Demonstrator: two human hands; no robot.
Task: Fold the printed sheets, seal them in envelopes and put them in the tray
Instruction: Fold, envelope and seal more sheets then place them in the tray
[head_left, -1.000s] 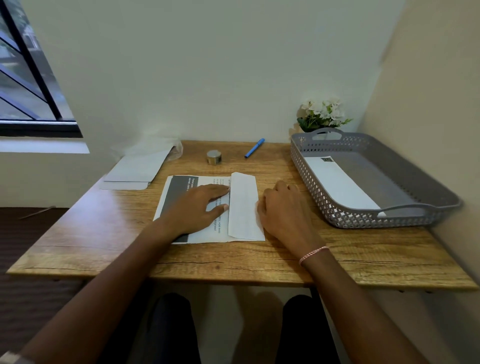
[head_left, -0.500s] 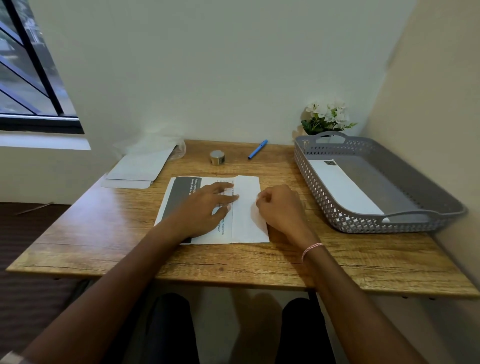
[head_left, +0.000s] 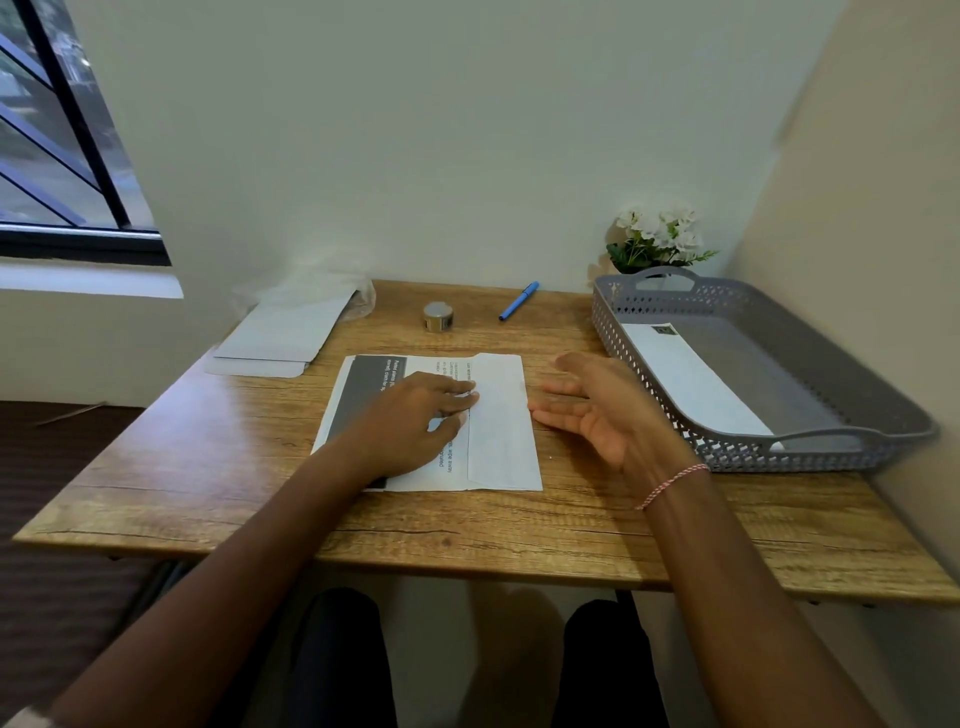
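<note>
1. Wooden desk (head_left: 571, 525) in a pale-walled corner. The printed sheet (head_left: 498, 431) lies flat under my left hand (head_left: 415, 421), its right part folded over toward my fingers.
2. Left hand: fingers straight and pressing down, fingertips (head_left: 470, 397) on the flap's free edge, gripping nothing.
3. Right hand (head_left: 608, 410): spread open with the palm turned inward, just beside the crease and holding nothing. I can't tell whether its lower edge touches the wood.
4. To do this well, I'd say: pin with the left so the flap can't spring, check that the near and far edges line up, then run the right fingers along the crease.
5. The last fold should leave the sheet narrow enough for the blank envelopes (head_left: 291, 332), which lie well beyond my left fingertips.
6. The tray (head_left: 810, 452) is just past my right fingers, with one envelope (head_left: 691, 379) already inside.
</note>
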